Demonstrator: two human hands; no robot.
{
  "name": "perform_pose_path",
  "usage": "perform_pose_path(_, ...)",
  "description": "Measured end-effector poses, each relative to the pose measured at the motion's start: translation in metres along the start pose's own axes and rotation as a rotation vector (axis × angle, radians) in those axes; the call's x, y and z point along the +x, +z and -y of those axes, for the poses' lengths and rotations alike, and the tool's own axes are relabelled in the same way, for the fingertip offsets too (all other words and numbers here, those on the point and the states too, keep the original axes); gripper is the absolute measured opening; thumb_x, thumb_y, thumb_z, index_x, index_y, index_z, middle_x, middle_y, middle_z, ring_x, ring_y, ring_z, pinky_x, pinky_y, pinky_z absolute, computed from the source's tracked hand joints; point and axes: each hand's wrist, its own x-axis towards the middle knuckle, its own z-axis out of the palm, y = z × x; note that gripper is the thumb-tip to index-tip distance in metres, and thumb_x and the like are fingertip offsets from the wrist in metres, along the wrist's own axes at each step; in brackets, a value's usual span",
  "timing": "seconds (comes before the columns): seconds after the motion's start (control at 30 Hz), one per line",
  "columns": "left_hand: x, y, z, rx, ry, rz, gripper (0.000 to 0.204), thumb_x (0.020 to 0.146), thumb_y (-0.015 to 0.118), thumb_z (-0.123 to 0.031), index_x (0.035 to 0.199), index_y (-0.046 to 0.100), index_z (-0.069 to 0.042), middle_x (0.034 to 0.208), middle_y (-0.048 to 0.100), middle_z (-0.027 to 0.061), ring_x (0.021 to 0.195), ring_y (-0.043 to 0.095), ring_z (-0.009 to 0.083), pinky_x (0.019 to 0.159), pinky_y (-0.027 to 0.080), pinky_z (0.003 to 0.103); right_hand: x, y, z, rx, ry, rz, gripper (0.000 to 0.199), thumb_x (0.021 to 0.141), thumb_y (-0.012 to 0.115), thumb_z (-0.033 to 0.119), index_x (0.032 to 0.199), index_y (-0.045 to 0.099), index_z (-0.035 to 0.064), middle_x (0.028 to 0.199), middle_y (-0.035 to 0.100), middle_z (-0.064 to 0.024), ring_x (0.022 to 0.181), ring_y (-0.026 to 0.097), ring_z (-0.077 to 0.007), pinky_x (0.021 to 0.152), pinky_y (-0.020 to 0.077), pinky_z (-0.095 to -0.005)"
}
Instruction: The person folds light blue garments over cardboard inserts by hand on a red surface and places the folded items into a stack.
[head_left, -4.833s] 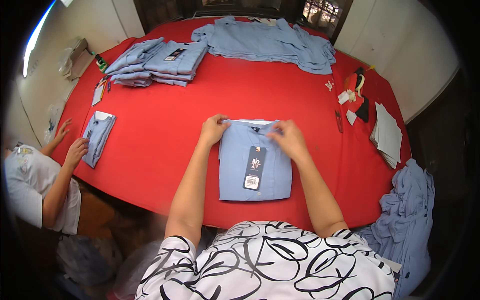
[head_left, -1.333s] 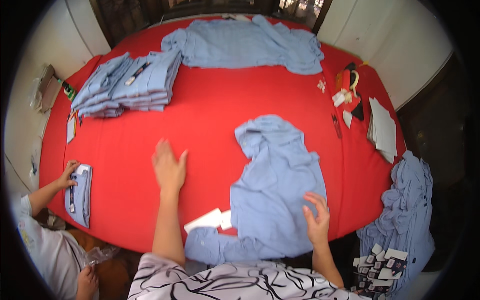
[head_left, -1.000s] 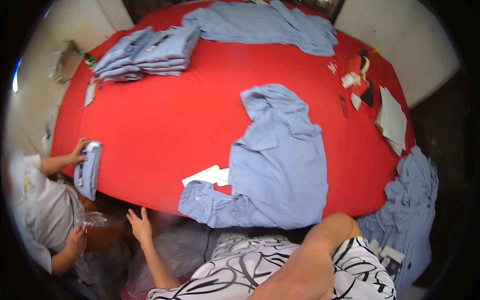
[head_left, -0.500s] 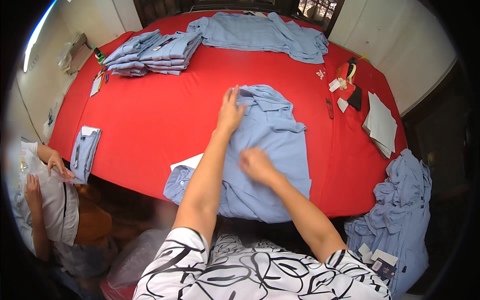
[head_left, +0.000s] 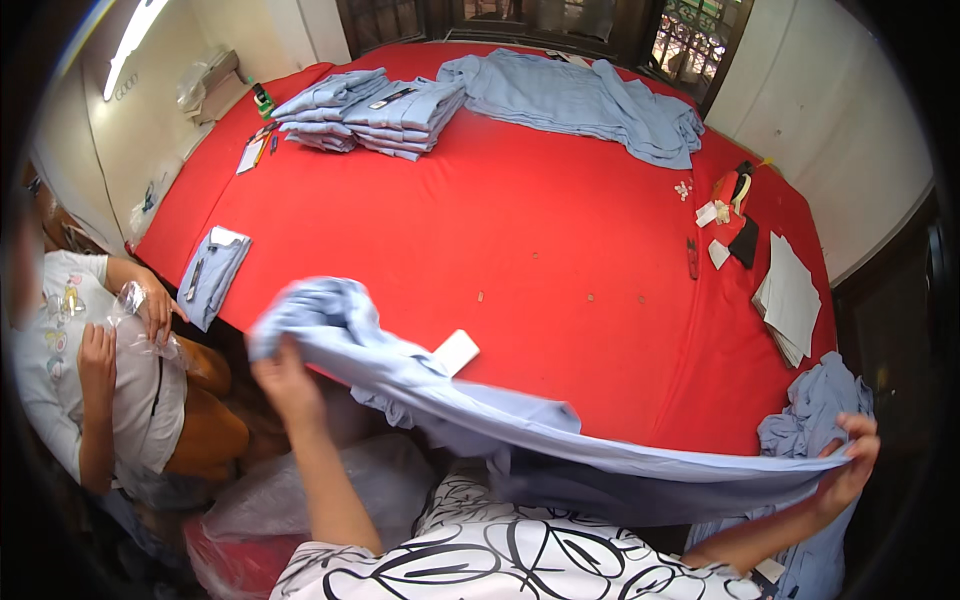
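A light blue shirt (head_left: 480,415) is stretched in a long band between my two hands, along the near edge of the red-covered table. My left hand (head_left: 290,378), blurred by motion, grips its bunched left end. Far to the right, my right hand (head_left: 852,458) pinches the other end, with some fingers raised. Part of the shirt hangs below the table edge in front of my body. A white card-like piece (head_left: 457,352) lies right behind the shirt.
Folded blue shirts (head_left: 405,115) are stacked at the far left, with unfolded shirts (head_left: 570,95) beside them. One folded shirt (head_left: 213,275) lies near a co-worker (head_left: 110,360) handling clear plastic. White sheets (head_left: 787,300), red snips (head_left: 692,258) and piled blue garments (head_left: 815,400) are at right.
The shirt was lying on the table under both hands; now it is lifted and pulled wide toward me. My left hand moved left and nearer, my right hand far right. The view shifted.
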Motion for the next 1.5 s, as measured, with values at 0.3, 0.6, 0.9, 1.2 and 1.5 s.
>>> perform_pose_path(0.3, 0.234, 0.259, -0.016, 0.517, 0.633, 0.398, 0.051, 0.096, 0.059, -0.035, 0.14, 0.045, -0.013, 0.127, 0.06, 0.0236, 0.116, 0.059, 0.0401, 0.095, 0.046, 0.041, 0.177, 0.213, -0.207, 0.078, 0.392, 0.106, 0.025, 0.091, 0.062, 0.01, 0.114, 0.059, 0.002, 0.103, 0.063, -0.0088, 0.096, 0.059, -0.0172, 0.087, 0.0454, -0.0293)
perform_pose_path(0.6, 0.138, 0.183, 0.142, 1.318, 0.086, 0.765, 0.067, 0.092, 0.054, -0.054, 0.148, 0.041, -0.02, 0.157, 0.031, 0.0143, 0.145, 0.025, 0.0389, 0.111, 0.017, 0.068, -0.052, 0.376, -0.115, -0.311, 0.481, 0.546, 0.058, 0.094, 0.061, 0.037, 0.14, 0.048, 0.0048, 0.153, 0.031, -0.0255, 0.143, 0.026, -0.0402, 0.116, 0.022, -0.0534)
perform_pose_path(0.9, 0.031, 0.065, 0.142, 1.155, 0.054, 0.371, 0.051, 0.086, 0.07, -0.038, 0.119, 0.056, -0.003, 0.128, 0.053, 0.0186, 0.12, 0.048, 0.0366, 0.098, 0.036, 0.052, -0.12, 0.372, -0.027, -0.459, 0.159, 0.548, 0.038, 0.085, 0.068, 0.028, 0.117, 0.061, 0.0072, 0.13, 0.048, -0.0168, 0.127, 0.04, -0.0398, 0.109, 0.0267, -0.0581)
perform_pose_path(1.2, 0.063, -0.038, 0.051, 0.065, -0.552, 0.494, 0.035, 0.089, 0.063, 0.0, 0.12, 0.046, -0.002, 0.104, 0.067, 0.0144, 0.092, 0.065, 0.018, 0.083, 0.051, 0.03, -0.041, 0.204, -0.085, -0.123, 0.364, 0.824, 0.021, 0.076, 0.057, 0.003, 0.093, 0.07, 0.0015, 0.106, 0.068, -0.0107, 0.109, 0.055, -0.0312, 0.099, 0.0424, -0.0393)
perform_pose_path(1.5, 0.014, -0.023, 0.044, 0.919, -0.051, 0.774, 0.051, 0.087, 0.07, -0.027, 0.127, 0.057, 0.002, 0.127, 0.057, 0.0232, 0.118, 0.056, 0.0371, 0.101, 0.044, 0.041, -0.057, 0.161, -0.068, -0.006, 0.563, 0.821, 0.054, 0.084, 0.071, 0.02, 0.133, 0.056, 0.0041, 0.149, 0.041, -0.0184, 0.142, 0.033, -0.0342, 0.115, 0.0287, -0.0438)
